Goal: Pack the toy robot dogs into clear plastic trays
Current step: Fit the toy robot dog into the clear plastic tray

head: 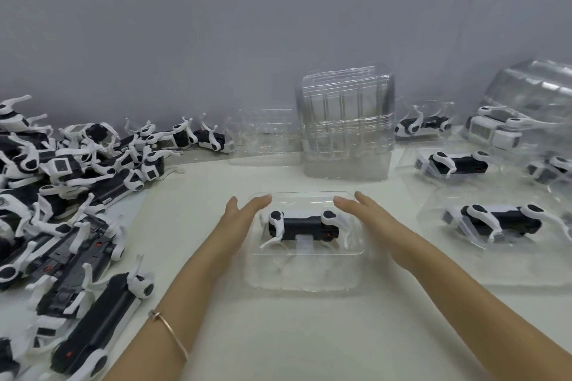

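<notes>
In the middle of my view, on the off-white table [278, 337], lies a clear plastic tray [305, 283] with one black-and-white toy robot dog [301, 227] on its side inside it, legs pointing to six o'clock. The left hand [244, 213] lies against the tray at its nine o'clock side and the right hand [362, 210] at its three o'clock side. Both are wide, with straight fingers and nothing in their grasp, and the fingertips reach the far corners of the tray. I cannot tell whether they press it. A thin gold-coloured bracelet [170, 332] sits on the left wrist. At nine o'clock a big pile of loose black-and-white robot dogs [62, 195] covers the table edge, well apart from the tray. At twelve o'clock a tall stack of empty transparent trays [345, 124] stands near the grey wall [216, 25]. At three o'clock I see several filled transparent trays [458, 260], each holding a dog, lying beside each other.
</notes>
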A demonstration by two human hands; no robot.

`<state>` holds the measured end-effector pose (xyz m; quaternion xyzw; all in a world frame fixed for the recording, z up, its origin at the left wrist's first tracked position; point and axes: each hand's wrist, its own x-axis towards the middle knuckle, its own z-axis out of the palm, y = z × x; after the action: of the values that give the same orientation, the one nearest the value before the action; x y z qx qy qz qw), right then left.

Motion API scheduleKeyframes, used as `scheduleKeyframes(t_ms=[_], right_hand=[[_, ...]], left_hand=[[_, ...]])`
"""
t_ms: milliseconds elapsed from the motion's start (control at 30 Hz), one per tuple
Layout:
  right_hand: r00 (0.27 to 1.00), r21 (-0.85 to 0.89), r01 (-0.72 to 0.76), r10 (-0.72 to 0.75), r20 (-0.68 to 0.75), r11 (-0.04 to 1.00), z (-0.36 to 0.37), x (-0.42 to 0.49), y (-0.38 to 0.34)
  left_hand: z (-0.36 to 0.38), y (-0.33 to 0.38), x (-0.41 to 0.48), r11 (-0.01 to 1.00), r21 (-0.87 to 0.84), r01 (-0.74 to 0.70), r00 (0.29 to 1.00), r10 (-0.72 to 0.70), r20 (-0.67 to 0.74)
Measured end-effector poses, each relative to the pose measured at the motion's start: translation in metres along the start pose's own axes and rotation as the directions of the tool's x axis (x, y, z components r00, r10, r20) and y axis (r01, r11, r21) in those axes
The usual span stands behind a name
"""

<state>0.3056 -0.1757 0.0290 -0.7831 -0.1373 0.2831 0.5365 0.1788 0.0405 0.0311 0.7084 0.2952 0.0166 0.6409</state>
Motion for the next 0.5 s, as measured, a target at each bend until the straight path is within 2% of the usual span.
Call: scheduleKeyframes(t_ms=[100,200,300,400,500], right_hand=[[0.999,0.025,0.035,-0.035,0.012,0.999,0.006,0.001,0.006],[0.998,0.108,0.064,-0.061,-0.029,0.992,0.011,-0.001,0.004],[0.995,0.232,0.091,-0.096,0.01,0.969,0.018,-0.008,-0.001],[0.977,0.36,0.146,-0.191,0.093,0.922,0.015,-0.017,-0.016],[0.931,0.408,0.277,-0.348,0.11,0.87,0.009,-0.023,-0.036]], left_hand=[[0.006,-0.002,0.005,0.999,0.029,-0.045,0.999,0.044,0.031],[0.007,0.0,0.0,0.994,-0.048,-0.096,0.991,0.1,0.087],[0.013,0.006,-0.005,0.978,-0.131,-0.162,0.985,0.167,0.035],[0.015,0.02,-0.014,0.933,-0.219,-0.287,0.958,0.284,-0.046],[0.008,0.036,-0.027,0.85,-0.208,-0.483,0.875,0.477,-0.081]])
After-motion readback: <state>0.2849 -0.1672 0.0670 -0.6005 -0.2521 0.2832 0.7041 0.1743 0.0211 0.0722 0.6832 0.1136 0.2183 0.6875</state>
